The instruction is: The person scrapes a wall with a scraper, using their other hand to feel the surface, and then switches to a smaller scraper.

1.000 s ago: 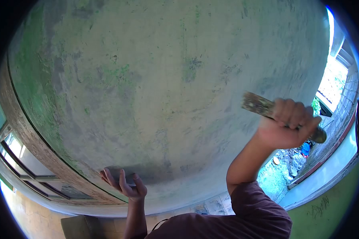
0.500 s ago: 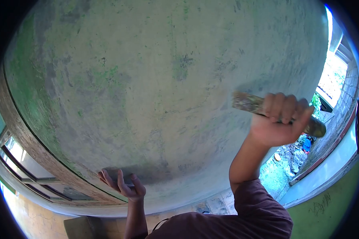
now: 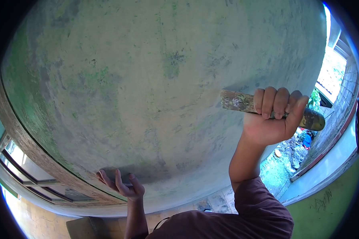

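Observation:
My right hand [image 3: 273, 115] is raised and closed around a stained, paint-flecked tool handle [image 3: 239, 101]; its far end rests against the grey, moss-streaked ceiling [image 3: 159, 79]. The handle's round butt [image 3: 313, 120] sticks out past my fingers to the right. My left hand [image 3: 121, 184] is held up lower left, palm flat on the ceiling with fingers spread, close to the brown edge band [image 3: 36, 147]. It holds nothing. Both arms come out of a maroon sleeve [image 3: 251, 211].
Window frames with glass panes [image 3: 24, 171] run along the lower left wall. At the right is a bright opening [image 3: 333, 75] beside a block wall, with rubble and plants on the ground [image 3: 291, 155] below. A green-painted wall [image 3: 331, 203] is lower right.
My right hand has drawn the tool to the left and slightly upward along the ceiling. My left hand has stayed pressed in place.

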Tool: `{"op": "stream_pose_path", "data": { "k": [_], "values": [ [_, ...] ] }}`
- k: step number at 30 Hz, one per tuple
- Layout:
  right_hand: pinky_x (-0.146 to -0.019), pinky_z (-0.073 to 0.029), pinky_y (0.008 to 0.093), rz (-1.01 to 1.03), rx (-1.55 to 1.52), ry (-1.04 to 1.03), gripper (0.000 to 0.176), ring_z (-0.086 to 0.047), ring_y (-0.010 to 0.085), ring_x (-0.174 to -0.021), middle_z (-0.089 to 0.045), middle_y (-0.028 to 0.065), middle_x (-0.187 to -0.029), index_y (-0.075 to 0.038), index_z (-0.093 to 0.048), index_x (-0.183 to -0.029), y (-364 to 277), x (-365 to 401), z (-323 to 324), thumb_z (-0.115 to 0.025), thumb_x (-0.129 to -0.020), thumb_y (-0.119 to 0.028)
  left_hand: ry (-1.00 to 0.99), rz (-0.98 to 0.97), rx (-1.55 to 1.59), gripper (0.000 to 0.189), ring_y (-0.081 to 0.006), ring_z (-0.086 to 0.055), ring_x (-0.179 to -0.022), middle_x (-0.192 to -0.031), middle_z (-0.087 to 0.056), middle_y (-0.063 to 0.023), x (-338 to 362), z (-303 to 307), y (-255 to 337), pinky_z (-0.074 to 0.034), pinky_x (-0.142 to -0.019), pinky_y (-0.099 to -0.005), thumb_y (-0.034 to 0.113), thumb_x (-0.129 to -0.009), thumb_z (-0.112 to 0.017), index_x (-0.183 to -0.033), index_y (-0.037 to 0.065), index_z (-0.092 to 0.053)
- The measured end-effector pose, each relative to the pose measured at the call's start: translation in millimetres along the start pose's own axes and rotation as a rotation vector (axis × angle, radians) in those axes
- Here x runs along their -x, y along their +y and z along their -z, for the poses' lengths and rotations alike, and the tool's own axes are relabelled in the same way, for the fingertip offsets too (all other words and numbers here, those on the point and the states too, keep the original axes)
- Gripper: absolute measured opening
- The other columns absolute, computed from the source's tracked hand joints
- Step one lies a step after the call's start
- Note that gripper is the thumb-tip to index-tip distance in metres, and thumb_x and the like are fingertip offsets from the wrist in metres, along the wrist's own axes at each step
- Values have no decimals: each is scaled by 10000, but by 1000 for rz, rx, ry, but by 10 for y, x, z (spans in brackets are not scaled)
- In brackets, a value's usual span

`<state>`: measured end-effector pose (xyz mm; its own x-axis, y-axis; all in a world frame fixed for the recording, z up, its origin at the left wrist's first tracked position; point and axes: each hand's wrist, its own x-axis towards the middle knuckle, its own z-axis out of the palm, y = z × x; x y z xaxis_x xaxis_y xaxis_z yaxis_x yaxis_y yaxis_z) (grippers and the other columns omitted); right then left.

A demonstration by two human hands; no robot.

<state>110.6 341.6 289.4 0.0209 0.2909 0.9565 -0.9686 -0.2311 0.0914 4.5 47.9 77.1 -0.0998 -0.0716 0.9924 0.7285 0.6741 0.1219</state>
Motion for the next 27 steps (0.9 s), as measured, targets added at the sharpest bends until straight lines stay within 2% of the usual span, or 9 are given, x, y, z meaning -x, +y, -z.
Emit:
{"op": "stream_pose_path", "data": {
  "k": [5,8,11,14,17,20,23,27],
  "values": [
    [-498,-288,263,84,-24,-67,323,-313,102,-483,-360,-26,-601,-145,-399,-787,-168,-69,71,-262,-1026,-314,-1,8,-11,377,-477,-159,-1364,-1423,-231,-341,7,3,-6,-81,-1096,-590,152,-869,-514,-1202,-20,-482],
    [-495,-298,263,-18,16,-58,329,-316,99,-482,-367,-29,-600,-147,-413,-793,-19,-73,34,-259,-1026,-321,-9,9,-20,378,-479,-158,-1363,-1424,-231,-340,13,7,-4,-80,-1095,-593,154,-870,-513,-1203,-22,-481],
    [-484,-294,267,46,9,-16,332,-308,98,-475,-360,-31,-593,-147,-420,-796,-159,-76,7,-254,-1027,-318,-16,-16,-35,404,-445,-158,-1376,-1448,-228,-300,-28,8,26,-104,-1095,-589,157,-898,-484,-1259,-19,-451],
    [-494,-290,279,70,-20,29,363,-318,98,-474,-387,-26,-591,-130,-461,-741,-151,-45,35,-321,-1014,-322,-10,-9,-37,401,-445,-165,-1374,-1448,-232,-296,-32,4,28,-109,-1094,-590,157,-901,-481,-1259,-21,-449],
    [-496,-299,286,-33,-11,4,358,-327,100,-476,-394,-26,-591,-131,-451,-730,-26,-52,-23,-326,-1013,-310,-16,-19,-55,403,-445,-169,-1373,-1448,-234,-293,-35,9,28,-116,-1093,-591,161,-902,-482,-1259,-22,-446],
    [-499,-301,286,42,-5,1,341,-333,102,-484,-394,-25,-595,-134,-447,-736,-216,-93,39,-332,-1012,-298,-14,-29,-50,405,-447,-174,-1371,-1445,-236,-298,-42,7,23,-121,-1093,-590,150,-897,-483,-1260,-24,-444],
    [-500,-301,282,67,-32,51,338,-336,100,-491,-396,-26,-601,-138,-444,-741,-117,-49,65,-326,-1013,-300,-10,-37,-49,408,-449,-177,-1369,-1442,-237,-302,-30,7,2,-121,-1095,-587,139,-890,-481,-1262,-25,-443],
    [-500,-309,281,26,-14,51,347,-342,99,-490,-401,-34,-606,-139,-443,-731,-8,-7,-102,-321,-1014,-299,-7,-22,-48,411,-452,-180,-1367,-1439,-240,-309,-17,0,12,-119,-1096,-584,134,-887,-477,-1264,-26,-442]
  ]
}}
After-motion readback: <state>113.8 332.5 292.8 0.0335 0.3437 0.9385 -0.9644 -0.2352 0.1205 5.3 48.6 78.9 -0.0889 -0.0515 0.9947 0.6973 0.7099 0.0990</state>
